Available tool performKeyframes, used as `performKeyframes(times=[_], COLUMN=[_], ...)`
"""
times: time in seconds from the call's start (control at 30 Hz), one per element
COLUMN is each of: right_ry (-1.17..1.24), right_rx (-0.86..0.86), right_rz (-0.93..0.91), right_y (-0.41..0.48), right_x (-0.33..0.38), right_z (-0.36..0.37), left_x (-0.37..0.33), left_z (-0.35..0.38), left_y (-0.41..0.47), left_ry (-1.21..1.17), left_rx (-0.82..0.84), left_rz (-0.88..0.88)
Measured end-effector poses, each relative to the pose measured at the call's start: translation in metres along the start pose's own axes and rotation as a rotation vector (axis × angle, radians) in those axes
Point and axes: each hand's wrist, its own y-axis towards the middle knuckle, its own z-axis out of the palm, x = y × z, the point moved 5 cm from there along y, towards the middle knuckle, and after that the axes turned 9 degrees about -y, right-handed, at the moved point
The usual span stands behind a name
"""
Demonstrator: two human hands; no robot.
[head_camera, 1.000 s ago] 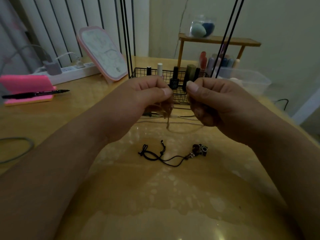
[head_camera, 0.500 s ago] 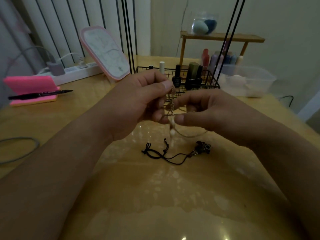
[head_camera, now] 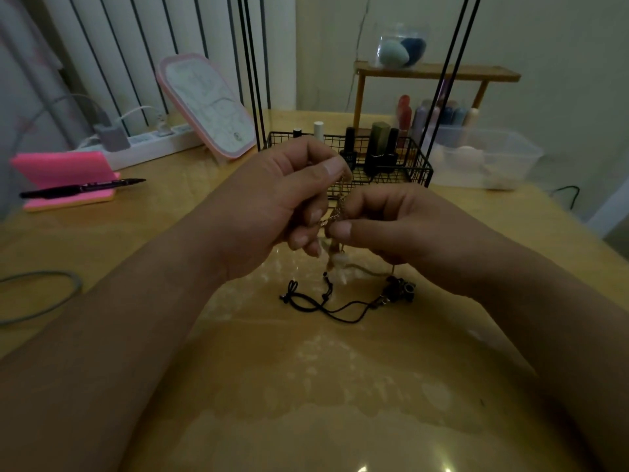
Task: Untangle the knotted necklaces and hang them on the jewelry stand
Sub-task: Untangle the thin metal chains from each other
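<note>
Left grip (head_camera: 279,202), right grip (head_camera: 391,223) both pinch gold chain (head_camera: 338,204): hangs near-vertical, pendant down. Black cord (head_camera: 326,310) lies left-right on yellow bench (head_camera: 306,386); dim room.

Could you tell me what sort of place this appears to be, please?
Most likely a dressing table at home: a wire basket of nail polish bottles, makeup sponges in a clear jar on a small wooden shelf, and a power strip along the back.
</note>
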Motion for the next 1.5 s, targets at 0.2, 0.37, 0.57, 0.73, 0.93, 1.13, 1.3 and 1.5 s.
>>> performKeyframes(times=[0.2, 0.37, 0.57, 0.73, 0.93, 1.13, 1.3, 1.5], right_ry=[-0.067, -0.052, 0.000, 0.006, 0.000, 0.011, 0.060, -0.025], right_rx=[-0.039, -0.076, -0.071, -0.072, -0.091, -0.136, -0.148, -0.196], right_rz=[0.026, 0.005, -0.025, -0.011, 0.023, 0.083, 0.102, 0.102], right_y=[-0.001, 0.000, 0.001, 0.001, 0.001, 0.004, 0.005, 0.004], right_x=[-0.003, -0.001, 0.001, -0.001, -0.006, -0.015, -0.015, -0.017], right_z=[-0.007, -0.010, -0.008, -0.010, -0.012, -0.011, -0.010, -0.007], left_x=[-0.002, -0.002, -0.002, 0.001, 0.003, -0.001, 0.000, 0.003], left_z=[-0.016, -0.015, -0.010, -0.004, -0.001, -0.003, -0.002, -0.003], left_y=[0.005, 0.004, 0.002, 0.001, -0.001, -0.002, -0.002, -0.002], left_ry=[-0.018, -0.384, -0.452, -0.180, 0.170, 0.445, 0.590, 0.687], left_rx=[-0.129, -0.061, 0.029, 0.069, 0.056, 0.014, -0.020, -0.088], left_rz=[0.044, -0.025, -0.048, -0.021, 0.017, 0.123, 0.181, 0.228])
